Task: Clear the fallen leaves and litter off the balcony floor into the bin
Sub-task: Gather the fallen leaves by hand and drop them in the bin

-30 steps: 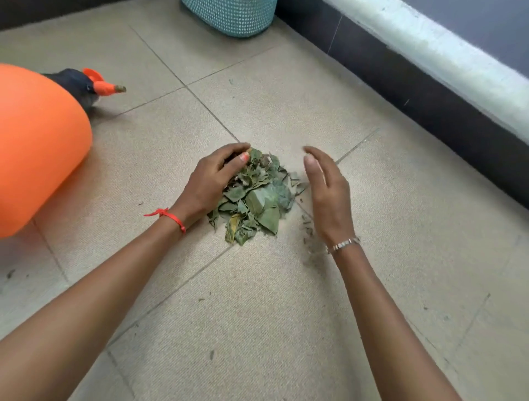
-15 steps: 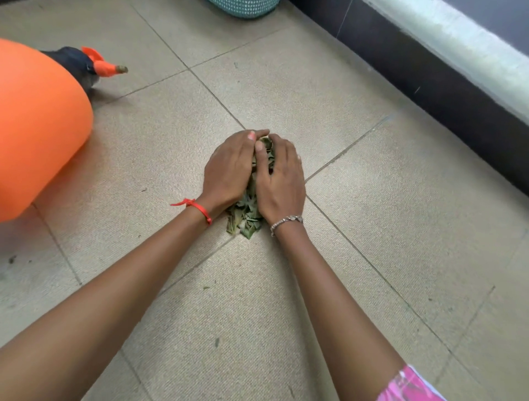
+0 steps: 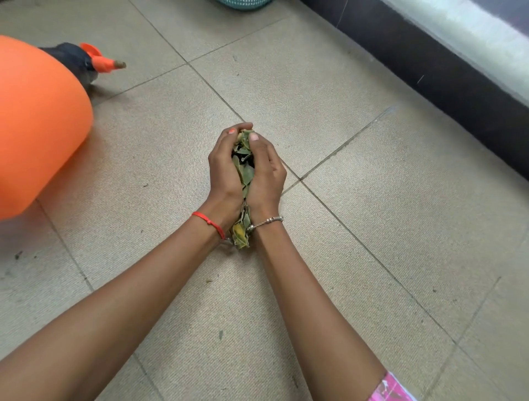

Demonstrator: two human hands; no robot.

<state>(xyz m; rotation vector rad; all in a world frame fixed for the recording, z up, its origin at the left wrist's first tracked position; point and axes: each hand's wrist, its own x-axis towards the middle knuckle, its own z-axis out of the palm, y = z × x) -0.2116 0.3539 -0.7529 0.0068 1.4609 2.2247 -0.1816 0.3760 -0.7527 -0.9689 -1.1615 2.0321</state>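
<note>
Clasping wad of leaves between left hand and right hand, fingers of both curled round it, fingertips meeting on top. Spilling out below wrists, yellowed end on or just above tiled floor; cannot tell which. At top edge, well apart: teal bin. At left, lying on side: orange sprayer.

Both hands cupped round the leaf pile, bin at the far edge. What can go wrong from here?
1. The leaves poke out at the wrists between left hand and right hand; some may drop on the lift.
2. The bin sits well ahead, so loose bits may trail along the floor.
</note>
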